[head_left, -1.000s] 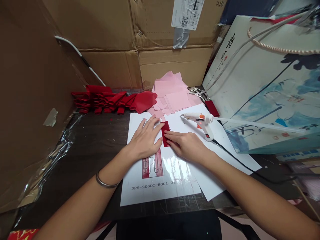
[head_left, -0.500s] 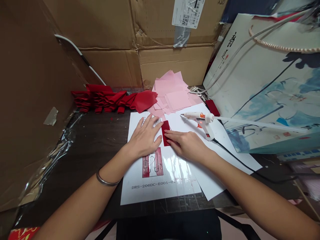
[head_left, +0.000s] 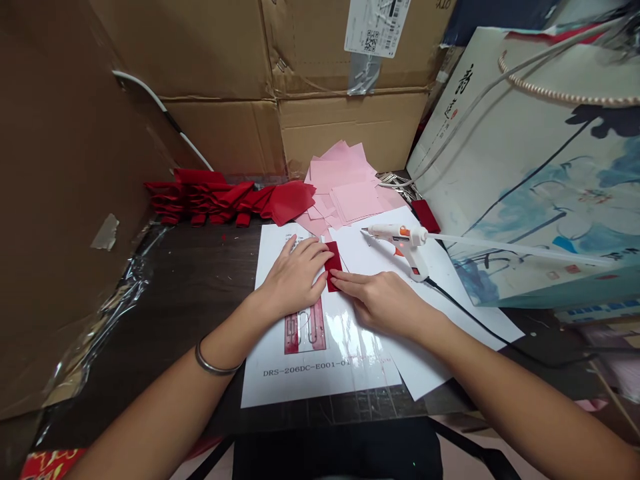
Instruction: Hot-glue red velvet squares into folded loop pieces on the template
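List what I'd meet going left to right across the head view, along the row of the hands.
Cardboard wall, dark tabletop, left hand, small red strip, right hand, handle of the white glue gun, painted paper bag.

Dark wood-grain tabletop point(head_left: 210, 280), items on surface.
Along rear: row of folded red cloth-like pieces point(head_left: 200, 193), loose flat pink squares point(head_left: 345, 180); in front, printed white rectangular sheet point(head_left: 350, 340) (glossy).
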Demonstrator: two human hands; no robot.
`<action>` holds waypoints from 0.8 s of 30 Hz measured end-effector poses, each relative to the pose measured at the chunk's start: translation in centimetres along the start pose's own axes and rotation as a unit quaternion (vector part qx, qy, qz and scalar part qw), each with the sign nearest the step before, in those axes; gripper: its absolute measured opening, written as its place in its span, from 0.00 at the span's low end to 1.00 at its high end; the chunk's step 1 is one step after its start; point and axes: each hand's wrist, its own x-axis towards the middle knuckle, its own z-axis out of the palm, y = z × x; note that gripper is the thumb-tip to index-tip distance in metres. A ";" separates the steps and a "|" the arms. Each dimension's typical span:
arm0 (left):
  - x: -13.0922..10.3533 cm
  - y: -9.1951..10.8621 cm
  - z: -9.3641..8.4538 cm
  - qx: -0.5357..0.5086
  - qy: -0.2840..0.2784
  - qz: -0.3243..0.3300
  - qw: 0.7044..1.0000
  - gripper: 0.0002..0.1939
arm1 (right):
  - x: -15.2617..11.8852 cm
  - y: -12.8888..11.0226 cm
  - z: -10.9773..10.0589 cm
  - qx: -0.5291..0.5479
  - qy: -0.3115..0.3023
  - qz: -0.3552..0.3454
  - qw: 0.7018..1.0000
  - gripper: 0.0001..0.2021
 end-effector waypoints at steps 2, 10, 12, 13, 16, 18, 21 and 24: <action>0.0 0.0 0.0 0.008 -0.002 0.000 1.000 0.18 | -0.2 -0.4 -0.2 -0.032 -0.012 -0.004 0.999 0.26; 0.0 0.2 0.0 0.005 -0.010 -0.006 1.000 0.19 | -0.6 -3.0 -0.5 -0.195 -0.096 -0.034 0.975 0.32; 0.0 0.1 0.1 0.001 -0.009 -0.006 1.000 0.18 | -0.7 -3.2 -0.4 -0.196 -0.098 -0.034 0.975 0.31; 0.0 0.1 0.2 -0.001 -0.007 -0.005 1.000 0.18 | -0.7 -3.0 -0.3 -0.179 -0.088 -0.031 0.979 0.30; 0.0 0.0 0.3 -0.009 0.003 -0.003 1.000 0.18 | -0.5 -1.9 0.1 -0.070 0.012 0.020 0.997 0.25; -0.1 -0.2 0.4 -0.017 0.011 -0.001 1.000 0.18 | -0.3 -1.1 0.4 0.001 0.107 0.073 0.992 0.22; -0.2 -0.3 0.4 -0.028 0.029 0.005 0.999 0.17 | 0.1 -0.3 0.6 0.057 0.170 0.122 0.976 0.18; -0.1 -0.4 0.4 -0.042 0.053 0.009 0.998 0.17 | 0.6 -0.2 0.8 0.115 0.160 0.177 0.964 0.14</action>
